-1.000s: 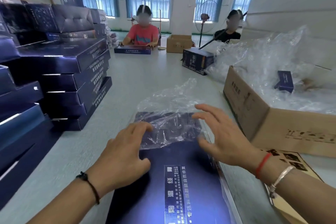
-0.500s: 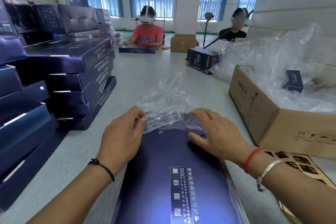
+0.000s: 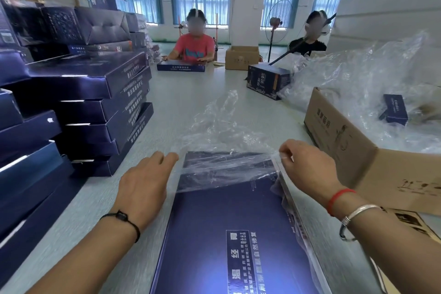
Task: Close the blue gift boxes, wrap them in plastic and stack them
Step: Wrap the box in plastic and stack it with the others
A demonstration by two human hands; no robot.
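A flat blue gift box (image 3: 214,234) lies closed on the table right in front of me. A clear plastic bag (image 3: 222,164) covers its far end, and loose film trails onward over the table. My left hand (image 3: 143,184) rests at the box's far left corner with fingers loosely extended beside the film. At the far right corner my right hand (image 3: 307,167) pinches the edge of the plastic. Stacks of closed blue gift boxes (image 3: 95,112) stand to the left.
An open cardboard carton (image 3: 343,145) full of crumpled clear plastic stands close on the right. A small blue carton (image 3: 267,81) sits farther back. Two people sit at the far end of the table (image 3: 191,102), one behind another blue box (image 3: 181,68).
Both hands moved from the top of the box's far end out to its corners. The right hand has taken hold of the plastic edge, and the film now covers more of the lid.
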